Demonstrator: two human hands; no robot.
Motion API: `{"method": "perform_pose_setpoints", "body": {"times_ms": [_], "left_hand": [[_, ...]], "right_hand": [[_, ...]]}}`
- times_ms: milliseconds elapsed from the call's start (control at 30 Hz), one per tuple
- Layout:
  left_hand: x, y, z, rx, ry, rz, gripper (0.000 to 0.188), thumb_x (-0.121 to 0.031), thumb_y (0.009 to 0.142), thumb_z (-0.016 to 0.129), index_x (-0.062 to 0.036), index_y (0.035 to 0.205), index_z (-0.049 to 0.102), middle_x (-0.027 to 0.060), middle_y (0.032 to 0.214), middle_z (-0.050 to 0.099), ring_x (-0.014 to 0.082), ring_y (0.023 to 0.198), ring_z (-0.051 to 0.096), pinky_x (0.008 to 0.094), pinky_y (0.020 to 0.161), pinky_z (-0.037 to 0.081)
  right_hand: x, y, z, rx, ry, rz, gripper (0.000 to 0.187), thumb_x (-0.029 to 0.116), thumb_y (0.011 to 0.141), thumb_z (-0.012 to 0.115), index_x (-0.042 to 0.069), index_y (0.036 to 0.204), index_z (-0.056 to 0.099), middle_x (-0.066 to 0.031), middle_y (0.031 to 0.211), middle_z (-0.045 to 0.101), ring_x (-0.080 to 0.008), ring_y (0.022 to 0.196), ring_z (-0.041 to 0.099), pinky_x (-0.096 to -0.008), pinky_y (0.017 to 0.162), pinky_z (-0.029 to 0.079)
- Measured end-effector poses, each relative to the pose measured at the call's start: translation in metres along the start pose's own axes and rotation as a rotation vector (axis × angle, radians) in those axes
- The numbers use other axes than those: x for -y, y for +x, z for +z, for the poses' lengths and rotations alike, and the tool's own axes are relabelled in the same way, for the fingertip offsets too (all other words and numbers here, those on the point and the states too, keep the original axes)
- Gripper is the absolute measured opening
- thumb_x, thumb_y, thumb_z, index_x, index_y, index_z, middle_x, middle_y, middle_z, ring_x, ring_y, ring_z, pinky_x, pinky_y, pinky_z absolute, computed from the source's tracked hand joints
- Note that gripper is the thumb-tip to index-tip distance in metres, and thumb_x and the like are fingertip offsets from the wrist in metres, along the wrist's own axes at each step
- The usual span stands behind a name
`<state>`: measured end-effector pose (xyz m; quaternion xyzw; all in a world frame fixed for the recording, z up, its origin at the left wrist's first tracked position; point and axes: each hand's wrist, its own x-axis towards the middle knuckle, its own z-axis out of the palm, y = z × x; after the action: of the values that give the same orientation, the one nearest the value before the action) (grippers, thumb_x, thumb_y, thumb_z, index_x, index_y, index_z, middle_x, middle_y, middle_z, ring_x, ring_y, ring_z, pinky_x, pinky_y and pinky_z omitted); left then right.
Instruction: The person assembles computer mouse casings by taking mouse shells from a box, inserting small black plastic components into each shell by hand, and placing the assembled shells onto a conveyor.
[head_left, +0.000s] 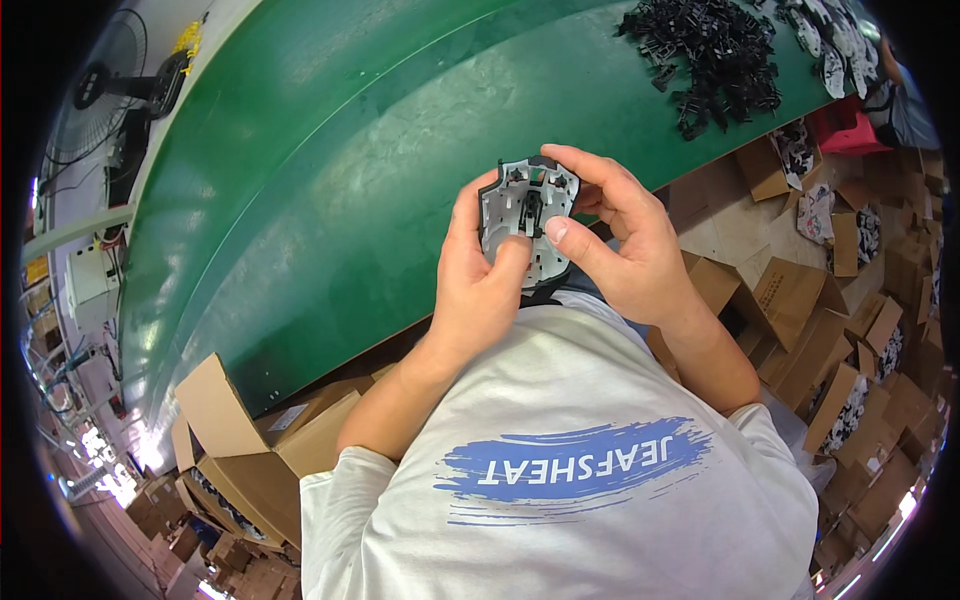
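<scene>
Shell up in your two hands, over the near edge of the green bench, just in front of your shirt. Hollow side faces you. Inside pale grey to white, rim dark; outline irregular, taller than wide, with stepped, angular corners at the top. Small dark spots, holes or fittings, dot the inner wall. Two black fittings near the upper corners, left and right. Down the middle runs a black insert, narrow and upright, set within the hollow; its finer detail too small to read. Dark material also shows at the lower end, by your shirt.

Your left hand grips the shell's left side, fingers wrapped outside, thumb reaching into the hollow at the insert's lower end. Your right hand is curled about the right side, fingers at the upper edge and behind; thumb angled in toward the insert, contact hard to tell.

Far right of the bench: a heap of black parts, and beside it white parts. Open cartons crowd the floor to your right; another box stands at your left.
</scene>
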<state>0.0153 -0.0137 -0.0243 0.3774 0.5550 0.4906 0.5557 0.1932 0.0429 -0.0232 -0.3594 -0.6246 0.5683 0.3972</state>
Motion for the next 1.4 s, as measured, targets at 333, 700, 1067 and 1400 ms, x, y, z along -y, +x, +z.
{"method": "perform_pose_setpoints", "body": {"times_ms": [333, 700, 1067, 1400], "left_hand": [[0.019, 0.006, -0.001, -0.084, 0.187, 0.175, 0.055, 0.004, 0.097, 0.053, 0.0047, 0.150, 0.041, 0.0143, 0.129, 0.067, 0.0189, 0.114, 0.066, 0.0346, 0.101, 0.053], [0.031, 0.011, -0.006, -0.037, 0.339, 0.309, 0.052, 0.004, 0.102, 0.050, 0.0017, 0.152, 0.036, 0.0140, 0.124, 0.067, 0.0170, 0.107, 0.065, 0.0325, 0.092, 0.055], [0.050, 0.002, -0.009, -0.041, 0.245, 0.238, 0.052, 0.003, 0.104, 0.047, -0.0006, 0.153, 0.032, 0.0128, 0.126, 0.063, 0.0166, 0.108, 0.062, 0.0322, 0.093, 0.054], [-0.003, -0.010, -0.026, 0.167, -0.148, -0.130, 0.061, -0.013, 0.109, 0.051, -0.0068, 0.163, 0.024, 0.0115, 0.142, 0.055, 0.0190, 0.124, 0.059, 0.0352, 0.099, 0.052]], "right_hand": [[-0.012, 0.000, 0.022, -0.037, -0.307, 0.020, 0.080, 0.000, 0.087, 0.070, 0.006, 0.162, 0.043, -0.0161, 0.139, 0.060, -0.0217, 0.108, 0.065, -0.0360, 0.094, 0.056], [-0.022, 0.001, 0.031, -0.143, -0.342, -0.122, 0.071, -0.001, 0.088, 0.070, 0.004, 0.155, 0.045, -0.0194, 0.132, 0.062, -0.0304, 0.092, 0.065, -0.0409, 0.082, 0.056], [-0.032, -0.005, 0.036, -0.083, -0.416, -0.156, 0.062, 0.000, 0.091, 0.065, 0.002, 0.150, 0.043, -0.0239, 0.127, 0.056, -0.0418, 0.104, 0.064, -0.0479, 0.087, 0.056], [-0.008, 0.009, 0.018, 0.141, -0.176, 0.037, 0.073, 0.003, 0.092, 0.067, 0.004, 0.160, 0.040, -0.0205, 0.146, 0.050, -0.0345, 0.125, 0.061, -0.0425, 0.108, 0.050]]}}
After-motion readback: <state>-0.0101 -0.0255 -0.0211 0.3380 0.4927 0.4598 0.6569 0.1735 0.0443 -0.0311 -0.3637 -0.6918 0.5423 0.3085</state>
